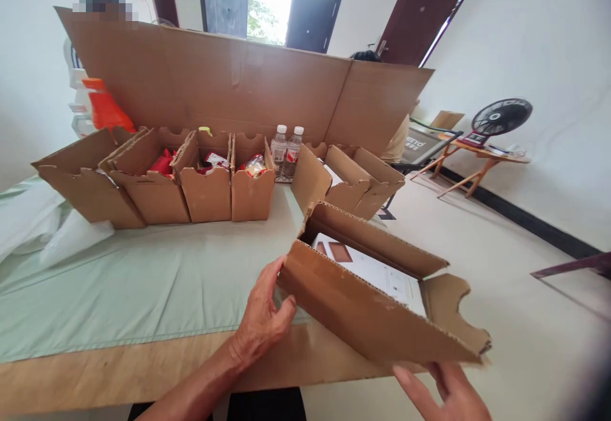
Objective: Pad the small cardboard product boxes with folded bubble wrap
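A long open-topped cardboard box point(377, 306) sits askew at the table's front right edge, with white printed packages point(372, 274) lying inside it. My left hand point(265, 316) grips the box's left end, its thumb against the near side and its fingertips around the corner. Beneath the right end is my right hand point(443, 392), thumb apart on the near side and the other fingers partly hidden under the cardboard. Just behind stand more cardboard bins point(351, 185), one with something white in it.
Cardboard bins point(207, 195) with red and clear packets line the table's back left, beside two water bottles point(285, 153). A tall cardboard panel point(229, 83) stands behind. Plastic wrap point(71, 242) lies left on the green cloth point(172, 281). A fan point(501, 118) stands far right.
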`<state>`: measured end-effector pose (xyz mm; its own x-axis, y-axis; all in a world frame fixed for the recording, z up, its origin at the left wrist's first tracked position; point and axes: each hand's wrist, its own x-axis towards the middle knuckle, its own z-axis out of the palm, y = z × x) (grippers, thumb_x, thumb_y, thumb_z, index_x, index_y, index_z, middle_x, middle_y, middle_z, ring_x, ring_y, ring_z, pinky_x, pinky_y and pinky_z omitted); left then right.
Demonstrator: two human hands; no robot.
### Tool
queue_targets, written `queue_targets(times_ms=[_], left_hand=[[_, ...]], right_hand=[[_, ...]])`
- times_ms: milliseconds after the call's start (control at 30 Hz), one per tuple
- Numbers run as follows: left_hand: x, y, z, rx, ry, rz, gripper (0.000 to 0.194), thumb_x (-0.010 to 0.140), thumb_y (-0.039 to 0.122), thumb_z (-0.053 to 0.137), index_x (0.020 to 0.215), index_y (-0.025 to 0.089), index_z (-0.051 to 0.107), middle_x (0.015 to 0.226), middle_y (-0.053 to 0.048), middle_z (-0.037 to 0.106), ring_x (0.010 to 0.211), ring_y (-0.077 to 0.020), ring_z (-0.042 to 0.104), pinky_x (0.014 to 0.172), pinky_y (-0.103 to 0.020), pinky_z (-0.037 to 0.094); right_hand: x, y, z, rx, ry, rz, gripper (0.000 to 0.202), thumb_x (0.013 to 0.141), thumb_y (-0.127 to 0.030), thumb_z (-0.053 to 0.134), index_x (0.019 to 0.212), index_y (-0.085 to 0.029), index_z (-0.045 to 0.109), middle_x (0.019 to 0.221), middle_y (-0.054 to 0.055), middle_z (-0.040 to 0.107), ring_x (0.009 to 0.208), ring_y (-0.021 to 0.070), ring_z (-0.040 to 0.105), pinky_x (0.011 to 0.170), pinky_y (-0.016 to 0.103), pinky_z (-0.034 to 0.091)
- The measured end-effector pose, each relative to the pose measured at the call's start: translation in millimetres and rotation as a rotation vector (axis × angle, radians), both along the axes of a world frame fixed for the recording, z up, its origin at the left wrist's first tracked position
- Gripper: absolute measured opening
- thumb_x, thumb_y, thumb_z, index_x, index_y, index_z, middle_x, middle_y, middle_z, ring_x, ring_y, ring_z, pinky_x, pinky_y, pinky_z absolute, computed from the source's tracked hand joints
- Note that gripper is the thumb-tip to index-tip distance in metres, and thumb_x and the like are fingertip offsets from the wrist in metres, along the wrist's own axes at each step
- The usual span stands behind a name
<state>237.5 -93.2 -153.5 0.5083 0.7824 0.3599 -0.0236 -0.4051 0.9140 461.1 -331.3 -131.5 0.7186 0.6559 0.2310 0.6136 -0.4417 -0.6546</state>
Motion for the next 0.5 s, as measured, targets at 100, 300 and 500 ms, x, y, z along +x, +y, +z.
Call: queue_targets(times_ms=[100, 300, 500], left_hand=[[-20, 6, 3.6, -0.07, 0.005, 0.155, 0.06, 0.09, 0.024, 0.058, 0.148, 0.026, 0.044, 0.148, -0.012, 0.057, 0.132, -0.0293, 0.059, 0.108, -0.049, 0.052], [-71, 68, 23.2, -0.059, 0.005, 0.397, 0.061, 0.089, 0.02, 0.054, 0.149, 0.024, 0.043, 0.149, -0.011, 0.056, 0.133, -0.0266, 0.058, 0.108, -0.045, 0.052], [-127, 86, 4.2, -0.056, 0.166, 0.468, 0.066, 0.08, 0.016, 0.06, 0.145, 0.02, 0.051, 0.145, -0.014, 0.061, 0.133, -0.0311, 0.058, 0.11, -0.053, 0.049]], right_hand=[[-28, 61, 9.9, 0.048, -0.003, 0.039, 0.046, 0.082, -0.06, 0.067, 0.11, -0.023, 0.07, 0.109, 0.01, 0.08, 0.107, 0.0332, 0.074, 0.079, 0.038, 0.063], [-54, 205, 31.9, 0.065, 0.07, 0.313, 0.042, 0.079, -0.062, 0.062, 0.092, -0.022, 0.064, 0.086, 0.008, 0.077, 0.076, 0.028, 0.074, 0.063, 0.036, 0.057], [-69, 257, -4.4, -0.024, 0.046, 0.455, 0.042, 0.082, -0.06, 0.053, 0.102, -0.024, 0.062, 0.089, 0.008, 0.076, 0.072, 0.0276, 0.072, 0.059, 0.038, 0.054]])
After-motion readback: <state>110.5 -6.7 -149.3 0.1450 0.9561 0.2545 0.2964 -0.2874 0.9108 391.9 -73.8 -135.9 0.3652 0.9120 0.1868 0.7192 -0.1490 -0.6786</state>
